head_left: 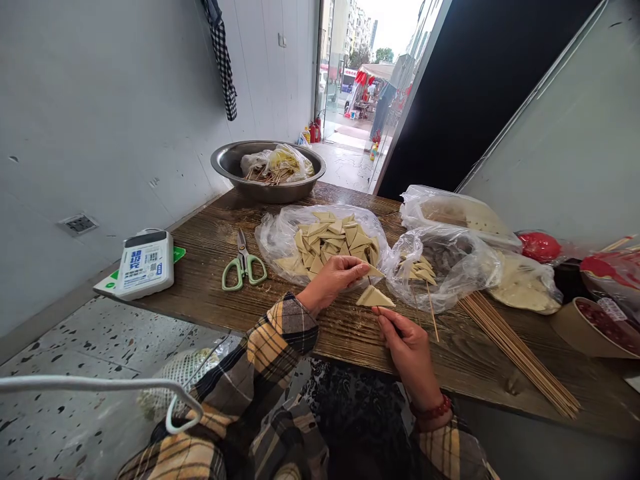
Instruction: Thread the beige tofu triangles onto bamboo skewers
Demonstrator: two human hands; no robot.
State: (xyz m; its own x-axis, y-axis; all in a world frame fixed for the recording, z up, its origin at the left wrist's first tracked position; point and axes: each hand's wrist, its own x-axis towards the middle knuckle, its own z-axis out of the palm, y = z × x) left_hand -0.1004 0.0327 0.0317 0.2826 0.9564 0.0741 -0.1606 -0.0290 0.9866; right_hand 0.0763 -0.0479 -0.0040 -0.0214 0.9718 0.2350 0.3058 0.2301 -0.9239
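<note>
- Speckled terrazzo floor (100, 347) lies nearest, below the dark wooden plank table (350, 333).
- Right hand (411, 350): grip clenched on a thin bamboo skewer (379, 315) that carries a tan triangular tofu piece (375, 298), just above the table.
- Left hand (334, 279): grip pinching a second tan triangle (375, 271).
- Beyond: clear plastic bag of triangles (280, 233), green-handled scissors (244, 267), loose bamboo stick bundle (515, 347).
- Far: round steel basin (267, 177), grey wall (125, 100), open street doorway (350, 100).

Your left hand (334, 280) reaches forward from its plaid sleeve, fingertips pinched together. Your right hand (407, 347) sits nearer you, thumb and forefinger pinched, a beaded band at the wrist.
</note>
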